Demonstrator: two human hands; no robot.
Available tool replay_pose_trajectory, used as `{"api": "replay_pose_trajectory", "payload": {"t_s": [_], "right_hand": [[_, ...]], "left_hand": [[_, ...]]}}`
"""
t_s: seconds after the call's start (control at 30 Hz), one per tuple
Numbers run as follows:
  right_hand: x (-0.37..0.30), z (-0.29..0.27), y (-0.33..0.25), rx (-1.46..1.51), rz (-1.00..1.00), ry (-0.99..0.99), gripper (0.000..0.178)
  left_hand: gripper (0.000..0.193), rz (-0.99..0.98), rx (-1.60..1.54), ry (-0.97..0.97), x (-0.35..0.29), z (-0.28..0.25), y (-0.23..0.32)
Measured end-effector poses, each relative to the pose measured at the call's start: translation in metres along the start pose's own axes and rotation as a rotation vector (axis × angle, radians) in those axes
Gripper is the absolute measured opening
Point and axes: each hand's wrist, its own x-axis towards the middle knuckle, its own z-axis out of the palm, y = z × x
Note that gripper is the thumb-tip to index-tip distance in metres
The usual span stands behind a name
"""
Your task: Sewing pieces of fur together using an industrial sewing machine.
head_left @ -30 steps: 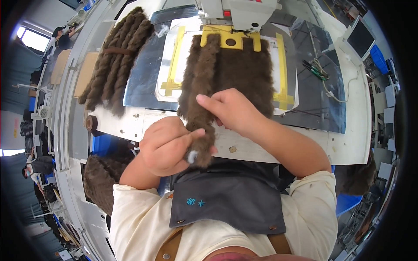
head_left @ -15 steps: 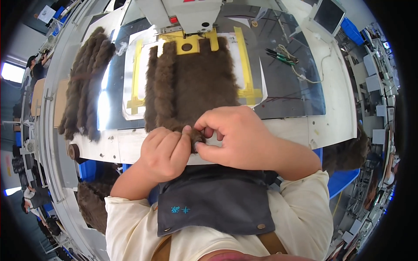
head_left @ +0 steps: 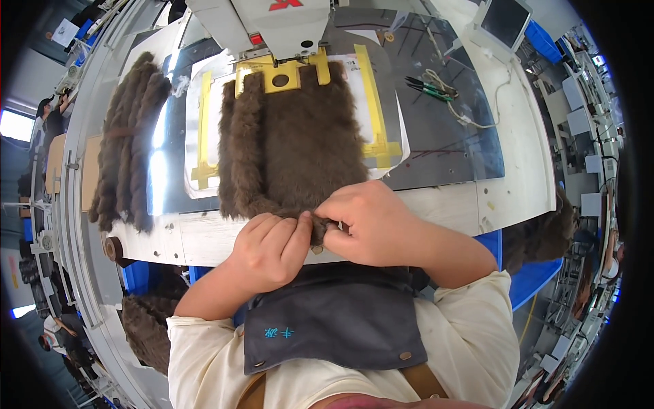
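A brown fur panel (head_left: 313,136) lies over the white table edge, with a thick raised roll of fur along its left side. Its far end sits beneath a yellow clamp plate (head_left: 291,75) under the sewing machine head (head_left: 272,31). At the near edge, my left hand (head_left: 272,249) is closed, with thumb and curled fingers pinching the fur. Close beside it, my right hand (head_left: 371,221) pinches the same edge between thumb and fingers. A small tuft shows between the two hands. What the fingertips press on is partly hidden.
On the left lies a bundle of brown fur strips (head_left: 129,150). Green-handled pliers-like tools (head_left: 429,88) and a pale cord rest on the right of the dark plate, near a monitor (head_left: 505,20). More fur (head_left: 541,235) hangs at the right over a blue bin.
My left hand has moved right along the fur edge, towards my right hand. My right fingers have drawn closer together on the fur. The whole view has shifted slightly.
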Motion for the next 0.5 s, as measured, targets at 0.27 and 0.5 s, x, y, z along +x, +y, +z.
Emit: {"api": "replay_pose_trajectory", "payload": {"t_s": [0.27,0.5], "right_hand": [[-0.008,0.006,0.001,0.004,-0.057,0.077,0.019],[-0.013,0.006,-0.001,0.025,-0.096,0.146,0.016]], "left_hand": [[0.032,0.010,-0.035,-0.025,0.002,-0.001,0.002],[0.026,0.070,-0.040,0.050,0.002,0.000,0.004]]}}
